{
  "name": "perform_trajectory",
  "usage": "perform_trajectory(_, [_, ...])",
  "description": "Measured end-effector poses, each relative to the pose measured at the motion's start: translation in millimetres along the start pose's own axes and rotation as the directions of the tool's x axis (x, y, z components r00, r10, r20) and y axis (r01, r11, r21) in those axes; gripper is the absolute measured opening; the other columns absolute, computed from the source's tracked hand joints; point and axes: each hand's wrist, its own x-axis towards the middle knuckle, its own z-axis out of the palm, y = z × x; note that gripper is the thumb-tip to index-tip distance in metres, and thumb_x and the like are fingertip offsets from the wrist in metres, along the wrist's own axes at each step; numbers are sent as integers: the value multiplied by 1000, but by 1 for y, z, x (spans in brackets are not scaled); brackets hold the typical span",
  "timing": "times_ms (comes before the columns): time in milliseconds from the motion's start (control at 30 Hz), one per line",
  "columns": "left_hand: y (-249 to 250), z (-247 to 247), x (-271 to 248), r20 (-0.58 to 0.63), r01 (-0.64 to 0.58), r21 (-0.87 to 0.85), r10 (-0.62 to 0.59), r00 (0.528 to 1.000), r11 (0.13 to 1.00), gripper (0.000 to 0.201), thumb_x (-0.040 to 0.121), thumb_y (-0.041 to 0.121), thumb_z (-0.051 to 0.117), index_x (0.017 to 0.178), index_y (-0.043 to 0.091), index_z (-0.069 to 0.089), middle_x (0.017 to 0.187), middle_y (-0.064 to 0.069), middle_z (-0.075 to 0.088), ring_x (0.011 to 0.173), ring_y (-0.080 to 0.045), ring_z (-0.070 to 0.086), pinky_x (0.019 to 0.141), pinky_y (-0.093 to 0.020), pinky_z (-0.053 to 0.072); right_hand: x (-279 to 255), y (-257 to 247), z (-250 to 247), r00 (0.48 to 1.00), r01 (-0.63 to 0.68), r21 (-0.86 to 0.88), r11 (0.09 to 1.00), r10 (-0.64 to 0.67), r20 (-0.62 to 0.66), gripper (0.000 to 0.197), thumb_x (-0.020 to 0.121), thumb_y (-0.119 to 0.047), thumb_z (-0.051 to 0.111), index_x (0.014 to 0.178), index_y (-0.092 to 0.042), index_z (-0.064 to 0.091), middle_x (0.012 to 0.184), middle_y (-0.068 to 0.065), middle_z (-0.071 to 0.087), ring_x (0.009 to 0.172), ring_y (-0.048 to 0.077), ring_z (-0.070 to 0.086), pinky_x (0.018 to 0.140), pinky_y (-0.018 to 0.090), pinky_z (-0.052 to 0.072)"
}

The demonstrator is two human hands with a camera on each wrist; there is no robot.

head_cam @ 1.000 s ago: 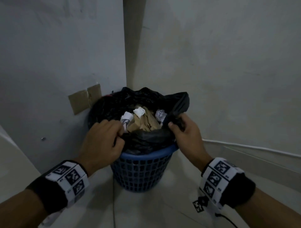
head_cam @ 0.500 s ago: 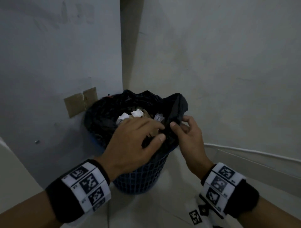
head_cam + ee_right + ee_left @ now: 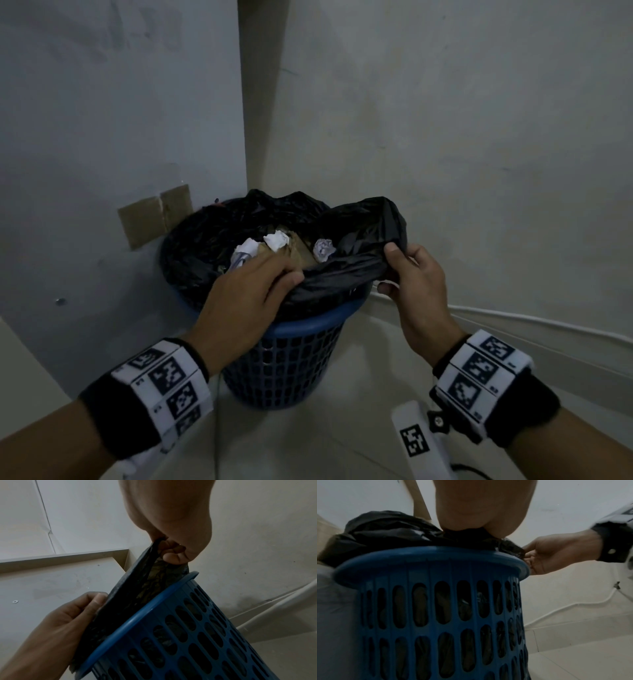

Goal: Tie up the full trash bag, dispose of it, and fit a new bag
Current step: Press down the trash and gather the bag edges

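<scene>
**Both hands on the bag's near edge at the blue bin**

Since half a second ago the left hand (image 3: 246,301) has drawn back from beside the right and now sits lower on the near side of the bin, while the right hand (image 3: 416,284) has pulled its bunch of plastic out to the right, so the bag's edge stretches between them.

A black trash bag (image 3: 346,270) lines a blue slotted basket (image 3: 291,363) that stands on the pale floor (image 3: 308,442) in a corner between two walls. The bag's far and left rim is folded over the basket's rim; the near right part is lifted clear of it. Inside lie crumpled white paper (image 3: 275,240) and brown cardboard scraps (image 3: 298,251), reaching near the top.

The left hand has its fingers curled down over the near edge of the bag, thumb against the plastic; the right wrist view shows it gripping that edge. The right hand pinches a gathered fold of the bag between thumb and curled fingers, just outside the basket's right rim. A taped brown patch (image 3: 156,216) sits on the left wall behind the basket, and a white cable (image 3: 534,322) runs along the base of the right wall.
</scene>
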Motion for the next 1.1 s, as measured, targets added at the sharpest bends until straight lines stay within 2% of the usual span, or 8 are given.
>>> perform_trajectory(200, [-12, -17, 10, -21, -12, 148, 15, 1000, 989, 41, 85, 62, 49, 88, 28, 70, 86, 11, 46, 71, -9, 48, 65, -25, 35, 0, 1, -1, 999, 0, -37, 999, 2, 34, 19, 101, -16, 47, 89, -15, 61, 85, 0, 64, 70, 11, 58, 51, 19, 47])
perform_trajectory(367, [-30, -28, 11, 61, 89, -80, -84, 995, 993, 35, 81, 59, 59, 99, 30, 67, 94, 14, 59, 87, -4, 57, 79, -29, 49, 6, -5, -1, 998, -44, 71, 997, 47, -35, 18, 101, -9, 44, 88, -12, 56, 78, 2, 60, 52, 5, 56, 48, 20, 48])
perform_trajectory(533, [-36, -42, 13, 31, 212, -180, -210, 977, 961, 28, 79, 49, 60, 69, 24, 68, 64, 8, 66, 62, -9, 62, 55, -19, 47, 13, 0, -1, 992, -42, 98, 994, 53, -116, 2, 99, -10, 51, 100, -11, 50, 74, 6, 59, 48, 10, 54, 44, 20, 48])
perform_trajectory(667, [-38, -41, 15, 58, 331, -275, -329, 943, 902, 52, 84, 53, 47, 60, 8, 57, 51, 4, 50, 48, -4, 44, 49, -19, 34, 13, 2, 4, 992, -47, 81, 996, 55, -112, 20, 98, -8, 50, 117, -13, 46, 74, 7, 57, 48, 13, 51, 42, 22, 45])
perform_trajectory(867, [-34, -52, 23, 336, 570, -528, -462, 821, 630, 40, 80, 56, 54, 77, 19, 70, 70, 13, 70, 66, 0, 64, 62, -12, 48, 11, 5, 8, 992, -55, 44, 998, 59, -115, 33, 99, -6, 47, 128, -21, 46, 75, 9, 61, 52, 18, 54, 47, 28, 48])
perform_trajectory(933, [-33, -57, 26, 467, 636, -605, -434, 771, 478, 13, 75, 28, 72, 86, 20, 71, 82, 5, 74, 82, -12, 68, 72, -21, 52, 10, 3, 9, 988, -84, 58, 995, 91, -128, 32, 99, -3, 46, 128, -16, 49, 79, 9, 63, 57, 21, 59, 52, 30, 54])
perform_trajectory(967, [-34, -59, 26, 503, 653, -615, -417, 757, 443, 19, 73, 15, 74, 90, 20, 71, 88, 0, 74, 88, -17, 68, 76, -26, 53, 10, 4, 8, 988, -87, 50, 995, 93, -123, 32, 99, -1, 45, 128, -13, 51, 83, 9, 65, 62, 23, 63, 57, 32, 58])
perform_trajectory(1100, [-32, -62, 26, 554, 659, -569, -363, 749, 492, 28, 70, 27, 74, 97, 31, 74, 105, -6, 73, 98, -22, 68, 88, -35, 51, 3, 7, 13, 997, 55, -223, 973, -64, -33, 35, 99, -11, 50, 134, -17, 53, 120, 5, 63, 98, 20, 65, 85, 41, 57])
